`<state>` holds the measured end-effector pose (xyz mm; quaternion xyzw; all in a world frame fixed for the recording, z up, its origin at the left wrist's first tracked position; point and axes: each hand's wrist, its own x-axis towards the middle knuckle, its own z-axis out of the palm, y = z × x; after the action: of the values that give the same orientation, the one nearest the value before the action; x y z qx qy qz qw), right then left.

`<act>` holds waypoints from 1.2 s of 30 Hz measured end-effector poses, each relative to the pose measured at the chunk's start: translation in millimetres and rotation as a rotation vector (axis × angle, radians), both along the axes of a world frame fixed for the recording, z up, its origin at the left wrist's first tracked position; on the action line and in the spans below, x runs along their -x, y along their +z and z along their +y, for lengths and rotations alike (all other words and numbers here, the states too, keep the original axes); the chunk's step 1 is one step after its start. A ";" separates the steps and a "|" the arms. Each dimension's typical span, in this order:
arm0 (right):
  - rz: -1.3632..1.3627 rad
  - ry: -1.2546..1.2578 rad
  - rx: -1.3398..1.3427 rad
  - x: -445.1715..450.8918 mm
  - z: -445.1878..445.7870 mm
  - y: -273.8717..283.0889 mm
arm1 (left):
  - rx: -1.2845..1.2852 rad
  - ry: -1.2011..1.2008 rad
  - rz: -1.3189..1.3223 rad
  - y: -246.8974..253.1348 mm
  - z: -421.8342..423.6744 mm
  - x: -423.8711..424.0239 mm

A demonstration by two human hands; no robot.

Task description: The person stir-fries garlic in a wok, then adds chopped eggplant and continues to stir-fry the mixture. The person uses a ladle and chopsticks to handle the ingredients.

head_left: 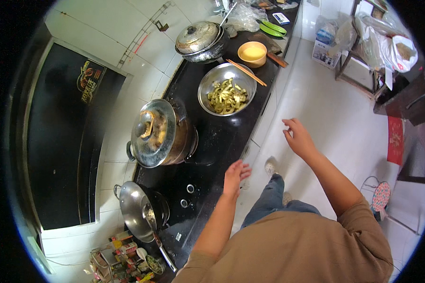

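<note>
My left hand (236, 177) hovers by the front edge of the black countertop (216, 141), fingers apart and holding nothing. Out over the floor, my right hand (299, 138) is also bare, its fingers loosely bent. Ahead on the counter sits a stainless steel bowl (206, 83) containing cut, greenish-yellow vegetable pieces (226, 97). A pair of wooden chopsticks (246, 72) lies across its rim. Just beyond is an orange bowl (261, 63) with yellow contents, perhaps beaten egg. To the left stands a tall pot with a steamed-up glass lid (157, 136).
A wok (129, 203) with a spatula (163, 249) resting in it sits on the near burner. Seasoning containers (122, 254) crowd the near corner. Farther off are a lidded pan (200, 39), green vegetables (272, 29) and a knife (278, 60). A range hood (67, 141) hangs at left.
</note>
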<state>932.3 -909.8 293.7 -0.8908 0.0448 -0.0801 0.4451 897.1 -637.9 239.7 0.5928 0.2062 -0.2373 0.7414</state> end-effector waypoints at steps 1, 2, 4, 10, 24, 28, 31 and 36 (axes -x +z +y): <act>-0.031 -0.006 0.044 -20.1 0.5 3.5 | 0.048 0.042 -0.014 1.8 -7.8 -23.2; -0.061 -0.012 0.094 -41.6 0.3 6.9 | 0.101 0.082 -0.027 5.1 -17.7 -47.2; -0.101 -0.033 0.176 -88.4 3.2 11.4 | 0.201 0.168 -0.039 4.7 -31.9 -94.4; -0.218 -0.087 0.465 -213.5 24.1 -26.1 | 0.363 0.299 0.024 -19.1 -51.7 -183.7; 0.082 -0.096 0.344 -254.2 25.5 -35.7 | 0.385 0.421 0.192 -42.0 -51.4 -205.3; -0.281 -0.117 0.018 -211.0 -10.9 -7.1 | 0.426 0.446 0.244 -13.3 -57.6 -161.8; 0.032 -0.045 -0.458 -171.8 -47.2 43.8 | 0.405 0.423 0.279 7.3 -62.4 -111.5; 0.203 0.126 -0.537 -145.7 -84.7 51.3 | 0.332 0.547 0.208 37.7 -94.9 -35.5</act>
<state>1078.0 -994.6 345.0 -0.7455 0.0534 0.0520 0.6623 932.6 -732.9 277.5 0.3592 0.3905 -0.1192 0.8392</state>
